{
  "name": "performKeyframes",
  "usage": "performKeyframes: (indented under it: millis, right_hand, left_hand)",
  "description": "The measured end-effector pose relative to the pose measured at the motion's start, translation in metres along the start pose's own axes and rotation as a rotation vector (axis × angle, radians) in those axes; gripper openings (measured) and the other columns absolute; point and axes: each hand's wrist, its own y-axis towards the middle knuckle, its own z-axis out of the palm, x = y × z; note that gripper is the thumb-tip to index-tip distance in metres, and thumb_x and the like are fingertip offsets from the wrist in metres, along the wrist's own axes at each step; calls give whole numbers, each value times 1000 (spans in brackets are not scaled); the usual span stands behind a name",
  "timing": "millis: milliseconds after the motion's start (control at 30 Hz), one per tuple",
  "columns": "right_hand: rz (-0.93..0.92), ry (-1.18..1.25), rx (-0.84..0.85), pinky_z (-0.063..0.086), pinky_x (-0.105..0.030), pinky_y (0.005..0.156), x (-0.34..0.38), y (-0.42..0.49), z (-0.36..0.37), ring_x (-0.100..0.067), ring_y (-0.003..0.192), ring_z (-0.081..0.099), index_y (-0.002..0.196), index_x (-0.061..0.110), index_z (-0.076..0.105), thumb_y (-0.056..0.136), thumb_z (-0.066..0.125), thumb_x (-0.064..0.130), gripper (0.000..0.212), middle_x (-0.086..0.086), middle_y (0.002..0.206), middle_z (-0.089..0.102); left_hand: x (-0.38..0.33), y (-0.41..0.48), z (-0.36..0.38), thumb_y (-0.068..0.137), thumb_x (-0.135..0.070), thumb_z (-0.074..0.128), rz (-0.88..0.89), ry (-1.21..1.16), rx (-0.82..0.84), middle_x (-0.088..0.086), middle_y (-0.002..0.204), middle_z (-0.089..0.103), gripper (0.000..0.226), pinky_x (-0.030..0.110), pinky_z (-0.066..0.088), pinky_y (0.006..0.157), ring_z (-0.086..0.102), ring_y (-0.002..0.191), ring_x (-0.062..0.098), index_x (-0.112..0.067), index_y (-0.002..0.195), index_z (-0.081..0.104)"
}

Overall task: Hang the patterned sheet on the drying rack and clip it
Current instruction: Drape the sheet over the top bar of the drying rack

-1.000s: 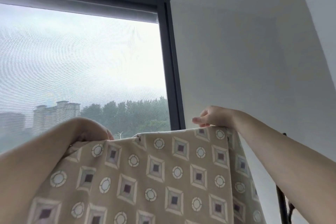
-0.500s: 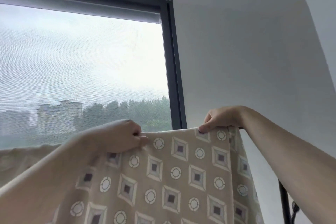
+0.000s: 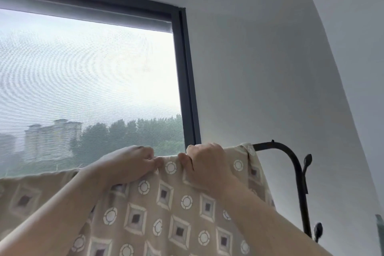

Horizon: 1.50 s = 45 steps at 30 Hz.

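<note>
Beige patterned sheet (image 3: 172, 210), squares & circles on it, lay draped over the top bar of the black metal drying rack (image 3: 291, 160); the bar showed only at its curved right end, just beside the sheet's edge. Left hand (image 3: 128, 164) & right hand (image 3: 205, 164) sat close together at the top fold, approx. mid-sheet. Fingers (image 3: 145, 151) of both hands were curled tight, pinching the cloth. Dark window frame (image 3: 187, 81) stood behind, w/ a white wall (image 3: 270, 68) to its right.

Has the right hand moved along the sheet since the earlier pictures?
Yes. The right hand has slid left along the patterned sheet: it was well right of the window frame, and now grips at the frame's foot, near the left hand.
</note>
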Motion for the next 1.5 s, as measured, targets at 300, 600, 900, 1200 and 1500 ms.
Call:
performKeyframes:
  millis: [300, 600, 900, 1200, 1500]
  right_hand:
    - [-44, -48, 23, 8, -20, 42, -34, 0, -8, -10, 36, 27, 52, 24, 33, 99, 24, 45, 52, 10, 43, 23]
    - [56, -52, 54, 30, -30, 59, -122, -26, -24, -19, 50, 38, 58, 19, 43, 97, 23, 35, 46, 2, 53, 47]
    - [909, 449, -262, 38, -26, 78, -129, -57, -35, -25, 90, 54, 100, 6, 60, 92, 60, 22, 18, -6, 97, 58]
    - [1325, 1503, 151, 52, -41, 74, -139, -49, -61, -32, 78, 71, 93, 5, 71, 100, 45, 30, 36, -16, 88, 73]
    - [1425, 1297, 200, 57, -33, 58, -162, -12, -62, -24, 58, 64, 80, 13, 62, 94, 55, 10, 16, -8, 67, 65]
  left_hand:
    - [6, -5, -1, 55, -79, 34, 20, 36, 5, -11, 78, 57, 57, 36, 52, 77, 59, 78, 11, -26, 72, 49]
    - [6, -5, 2, 58, -75, 45, 50, 122, -7, -13, 71, 58, 46, 30, 52, 72, 60, 73, 11, -31, 68, 50]
    - [10, 0, 7, 56, -74, 48, 23, 153, -12, -13, 73, 59, 45, 31, 53, 72, 61, 75, 13, -32, 70, 49]
    - [14, 1, 3, 57, -73, 51, 12, 100, 30, -12, 76, 60, 46, 27, 51, 72, 61, 78, 12, -29, 71, 52]
    - [11, 8, 2, 86, -68, 40, -44, 5, 81, -16, 84, 64, 48, 30, 50, 81, 62, 83, 6, -27, 77, 63]
